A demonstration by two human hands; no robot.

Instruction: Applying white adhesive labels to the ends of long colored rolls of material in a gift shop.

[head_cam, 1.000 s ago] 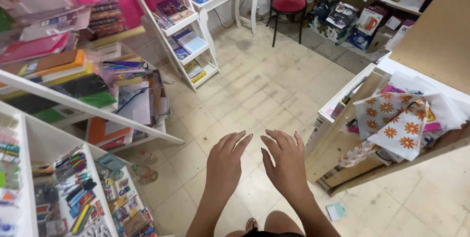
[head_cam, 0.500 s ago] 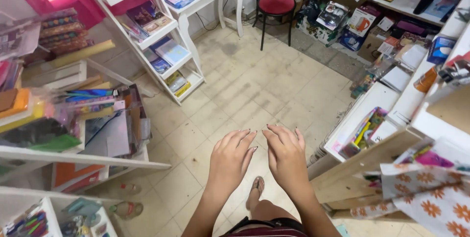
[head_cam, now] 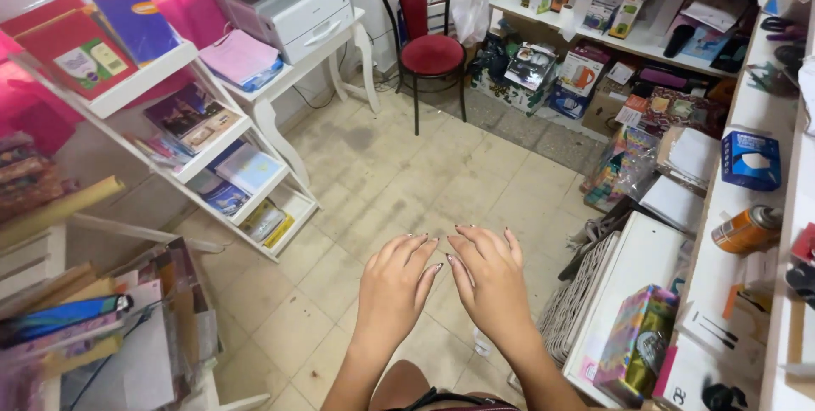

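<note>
Above the tiled floor (head_cam: 399, 182), at the six o'clock edge of the view, both hands are stretched out palm-down and side by side, thumbs nearly touching. The left hand (head_cam: 393, 279) and the right hand (head_cam: 491, 275) are spread flat, fingers extended, and hold nothing. Nearest to them, at about four o'clock, a colourful wrapped box (head_cam: 638, 339) stands on a low white table (head_cam: 632, 262), just beside a white wicker panel (head_cam: 577, 305). The box looks light and stiff under slippery film, so a grip across its two long sides would likely suit it best. At twelve o'clock, well apart, stands a red chair (head_cam: 429, 42); at ten o'clock, a slanted white shelf (head_cam: 212, 156) of notebooks.
</note>
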